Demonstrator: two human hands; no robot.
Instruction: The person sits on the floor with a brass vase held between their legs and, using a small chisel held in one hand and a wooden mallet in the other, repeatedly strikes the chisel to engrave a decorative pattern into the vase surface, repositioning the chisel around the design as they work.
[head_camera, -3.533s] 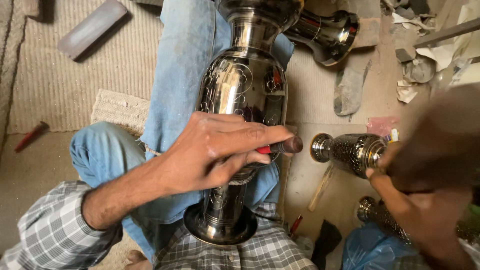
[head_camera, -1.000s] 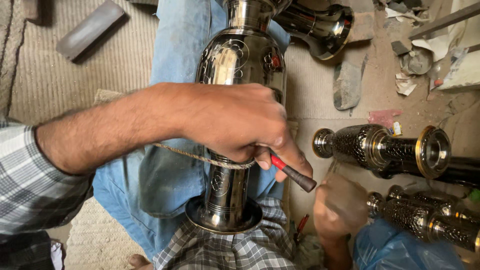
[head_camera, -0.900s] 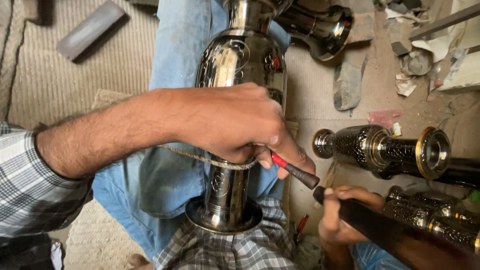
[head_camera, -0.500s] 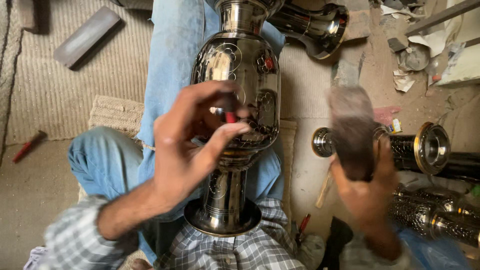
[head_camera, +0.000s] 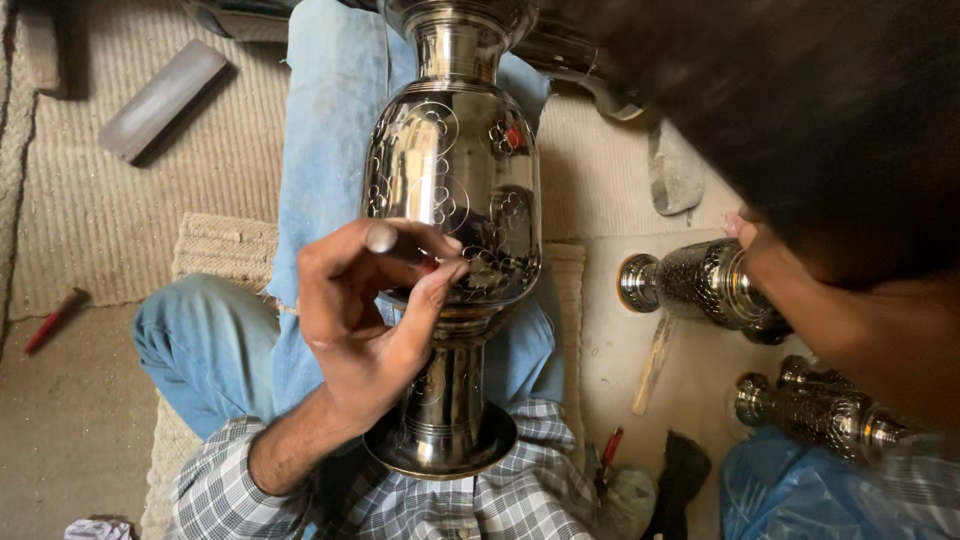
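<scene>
Engraving the polished metal vase (head_camera: 452, 200) goes best if the chisel (head_camera: 400, 250) meets the curved belly squarely, its tip on the floral line, while the vase lies steady along the person's lap and blue jeans (head_camera: 330, 130). The left hand (head_camera: 365, 320) pinches the chisel, fingers (head_camera: 432, 290) curled narrowly around its shaft, tip touching the vase. The right hand (head_camera: 790, 270) is raised and blurred; its grip cannot be told.

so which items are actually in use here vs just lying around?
In use: left hand, chisel it pinches, engraved metal vase across the lap.
Lying about: grey block, red-handled tool, two patterned vases at right, wooden stick.
</scene>
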